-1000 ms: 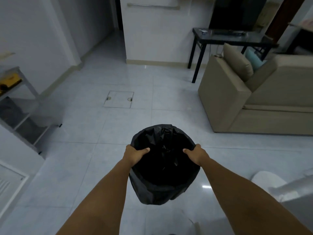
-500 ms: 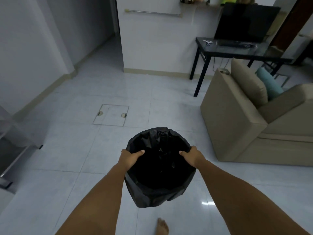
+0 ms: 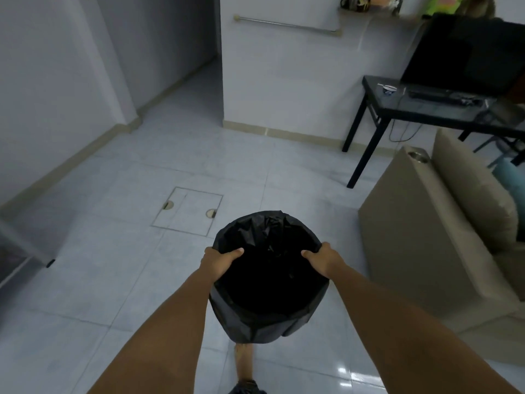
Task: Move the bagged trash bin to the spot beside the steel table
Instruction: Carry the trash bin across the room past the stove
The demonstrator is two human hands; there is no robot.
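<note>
Pale tiled floor (image 3: 99,280), floor hatch (image 3: 187,211) at centre; beige sofa (image 3: 431,237) right, black bench (image 3: 426,115) upper right. Bagged trash bin (image 3: 270,314) at lower centre, apparently off the floor, long axis roughly vertical, mouth facing up toward camera. Left hand (image 3: 218,260) and right hand (image 3: 324,260) each clasp opposite sides of the rim.

Both arms extended forward; left hand (image 3: 218,258) and right hand (image 3: 322,258) clamped closed, thumbs pointing inward; bare leg (image 3: 243,362) below.
</note>
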